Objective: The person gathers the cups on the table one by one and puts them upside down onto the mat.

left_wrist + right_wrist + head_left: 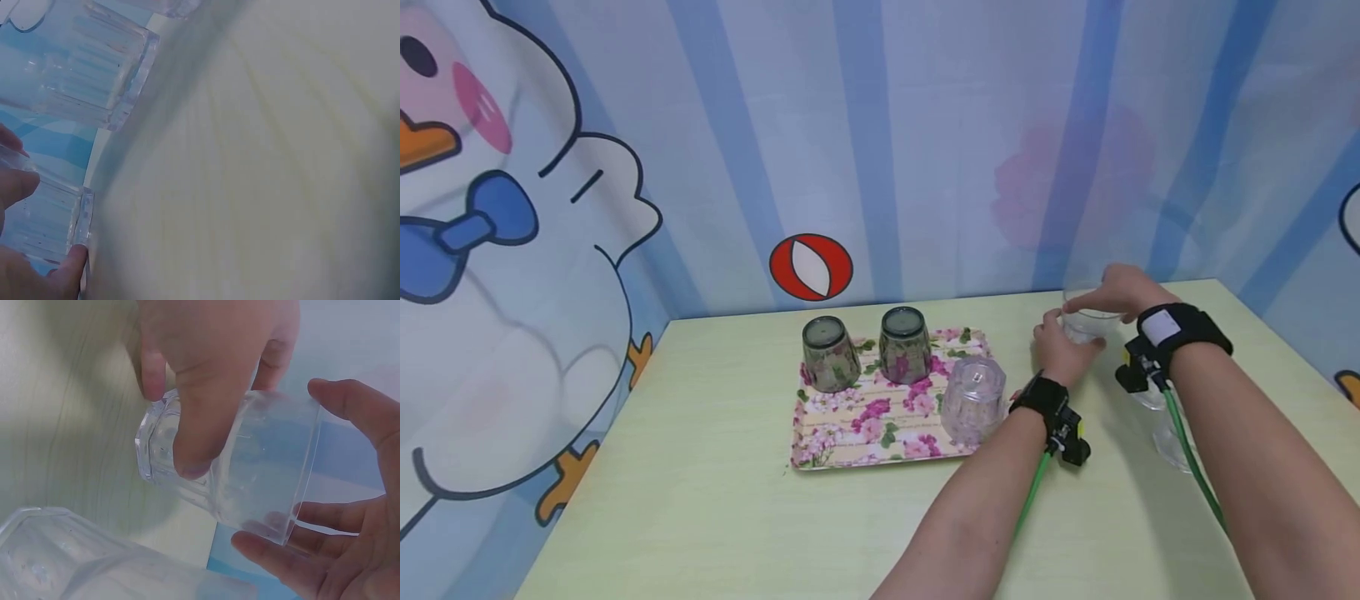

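Note:
Above the right back part of the table, a clear drinking glass [262,469] is between both hands. My left hand [1067,354] grips its faceted lower part, with the thumb across the side in the right wrist view. My right hand [1127,292] has its thumb and fingers spread around the rim [309,475]. In the left wrist view the glass base [84,215] stands close to the tabletop, the left fingers touching it. A second clear glass [75,69] stands beside it. Whether the held glass touches the table is unclear.
A flowered tray [842,427] carries two upside-down dark glasses, a left one [831,358] and a right one [905,350], and an upside-down clear glass [973,400] near the left forearm. More clear glassware [1171,442] stands partly hidden behind the right forearm. A printed curtain [925,167] backs the table.

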A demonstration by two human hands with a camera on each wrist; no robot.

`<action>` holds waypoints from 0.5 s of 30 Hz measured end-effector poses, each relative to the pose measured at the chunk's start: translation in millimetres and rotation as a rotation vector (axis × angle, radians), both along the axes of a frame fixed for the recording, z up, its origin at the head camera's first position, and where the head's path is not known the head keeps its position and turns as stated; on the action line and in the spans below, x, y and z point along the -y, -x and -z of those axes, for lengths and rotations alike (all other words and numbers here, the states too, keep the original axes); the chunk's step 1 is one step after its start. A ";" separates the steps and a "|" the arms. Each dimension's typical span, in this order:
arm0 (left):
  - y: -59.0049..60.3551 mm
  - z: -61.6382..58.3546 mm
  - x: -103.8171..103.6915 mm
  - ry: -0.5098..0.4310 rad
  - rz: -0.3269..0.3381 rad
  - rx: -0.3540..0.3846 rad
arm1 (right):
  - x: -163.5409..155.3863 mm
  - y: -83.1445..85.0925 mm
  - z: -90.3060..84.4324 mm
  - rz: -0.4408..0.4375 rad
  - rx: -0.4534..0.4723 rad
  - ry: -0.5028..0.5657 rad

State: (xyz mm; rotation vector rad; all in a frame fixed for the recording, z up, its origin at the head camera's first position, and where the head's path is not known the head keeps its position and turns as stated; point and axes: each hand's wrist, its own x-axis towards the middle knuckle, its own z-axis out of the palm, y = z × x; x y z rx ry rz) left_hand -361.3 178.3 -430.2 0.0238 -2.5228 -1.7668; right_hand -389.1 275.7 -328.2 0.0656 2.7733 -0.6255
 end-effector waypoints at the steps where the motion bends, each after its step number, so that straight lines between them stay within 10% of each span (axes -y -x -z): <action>1: -0.2 0.1 0.3 -0.005 0.005 0.001 | 0.1 -0.6 -0.2 0.000 -0.002 0.002; 15: 3.2 9.8 -1.8 0.018 0.025 -0.018 | -1.6 -2.7 -0.3 -0.026 -0.040 -0.037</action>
